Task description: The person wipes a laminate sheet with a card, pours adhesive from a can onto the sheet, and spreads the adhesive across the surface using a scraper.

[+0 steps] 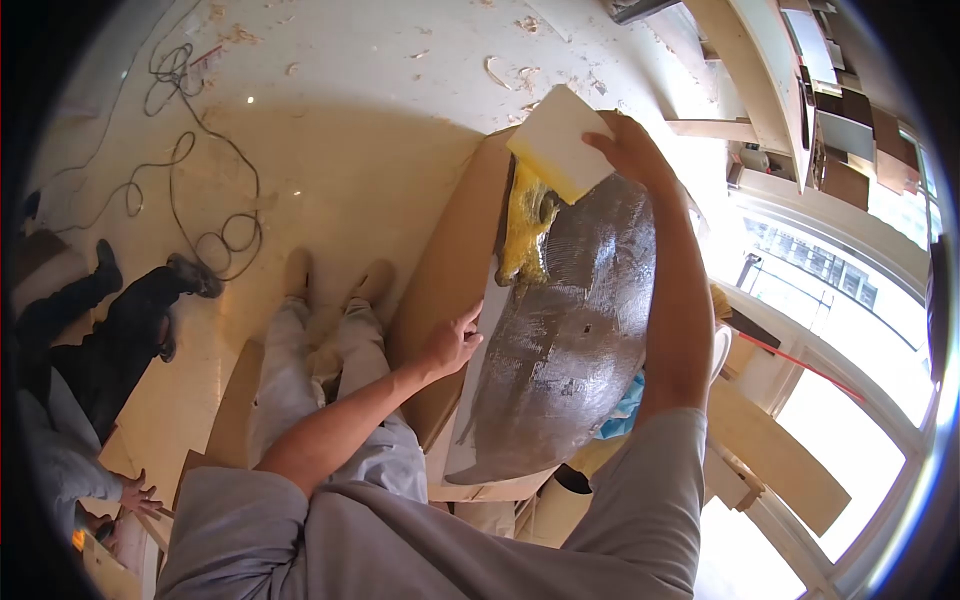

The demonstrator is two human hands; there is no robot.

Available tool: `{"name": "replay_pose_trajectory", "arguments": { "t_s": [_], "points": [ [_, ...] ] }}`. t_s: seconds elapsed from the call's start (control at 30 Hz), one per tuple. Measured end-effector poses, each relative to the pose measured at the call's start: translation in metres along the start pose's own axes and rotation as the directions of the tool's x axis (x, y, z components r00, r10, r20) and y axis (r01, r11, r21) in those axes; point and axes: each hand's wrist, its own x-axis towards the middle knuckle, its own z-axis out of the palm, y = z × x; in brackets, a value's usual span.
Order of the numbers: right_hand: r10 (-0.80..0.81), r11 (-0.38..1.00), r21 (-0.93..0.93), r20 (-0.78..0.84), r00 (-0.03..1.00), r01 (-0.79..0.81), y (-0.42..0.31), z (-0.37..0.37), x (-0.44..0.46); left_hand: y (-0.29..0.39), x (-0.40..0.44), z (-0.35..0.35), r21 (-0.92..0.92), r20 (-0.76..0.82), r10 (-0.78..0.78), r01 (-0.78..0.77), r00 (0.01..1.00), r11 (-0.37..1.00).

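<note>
A large curved panel (pixel 570 330) with a shiny dark grey, smeared surface lies in front of me. Yellow paste (pixel 523 235) is spread thickly near its far left edge. My right hand (pixel 630 150) grips a flat, pale rectangular spreader (pixel 562 135), whose lower edge is coated yellow and rests at the paste. At the panel's left edge is my left hand (pixel 452 345), holding nothing, its index finger stretched out towards the rim and the other fingers partly curled. Whether that fingertip presses on the rim is hard to tell.
A long dark cable (pixel 255 190) lies in loops on the floor at the left. Another person's hand (pixel 138 495) and dark-trousered legs (pixel 120 310) are at the far left. Shavings (pixel 528 75) litter the floor ahead. Wooden boards (pixel 770 450) stand by the windows at right.
</note>
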Motion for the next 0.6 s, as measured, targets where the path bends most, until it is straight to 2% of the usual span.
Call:
{"name": "replay_pose_trajectory", "arguments": {
  "t_s": [0.03, 0.13, 0.23, 0.27, 0.3, 0.37, 0.47, 0.57, 0.6],
  "points": [
    [0.046, 0.998, -0.044, 0.018, 0.999, -0.045, -0.003, 0.005, 0.008, 0.001, 0.0, 0.0, -0.002, 0.004, -0.008, 0.008, 1.0, 1.0],
    [-0.124, 0.97, -0.201, 0.071, 0.99, 0.136, 0.002, 0.041, 0.006, 0.007, 0.0, -0.003, -0.023, 0.012, -0.03, 0.03, 0.999, 0.999],
    [-0.233, 0.906, -0.263, 0.343, 0.91, 0.331, -0.01, 0.025, -0.026, 0.009, 0.0, -0.003, -0.041, -0.008, -0.021, 0.021, 1.0, 0.999],
    [-0.13, 0.947, -0.226, 0.384, 0.914, 0.23, -0.023, 0.008, -0.031, 0.008, 0.0, -0.003, -0.039, -0.019, 0.001, -0.002, 1.0, 0.999],
    [-0.141, 0.966, -0.178, 0.257, 0.956, 0.19, 0.0, 0.006, -0.024, 0.008, 0.0, -0.002, -0.034, -0.03, 0.025, -0.026, 0.999, 0.999],
    [-0.074, 0.997, 0.025, 0.25, 0.965, 0.07, 0.006, -0.013, -0.006, 0.014, 0.002, -0.004, -0.024, 0.002, -0.028, 0.028, 1.0, 0.999],
    [-0.032, 0.999, 0.015, 0.038, 0.999, 0.031, 0.017, 0.009, 0.018, 0.017, 0.003, -0.005, -0.016, 0.016, -0.046, 0.046, 0.999, 0.999],
    [-0.07, 0.992, -0.097, 0.126, 0.99, 0.083, 0.016, 0.049, 0.002, 0.013, 0.0, -0.003, -0.033, 0.01, -0.031, 0.032, 0.999, 0.999],
    [-0.052, 0.957, -0.269, 0.207, 0.977, 0.108, 0.011, 0.056, -0.012, 0.012, 0.002, -0.003, -0.044, 0.003, -0.021, 0.021, 1.0, 0.999]
  ]
}}
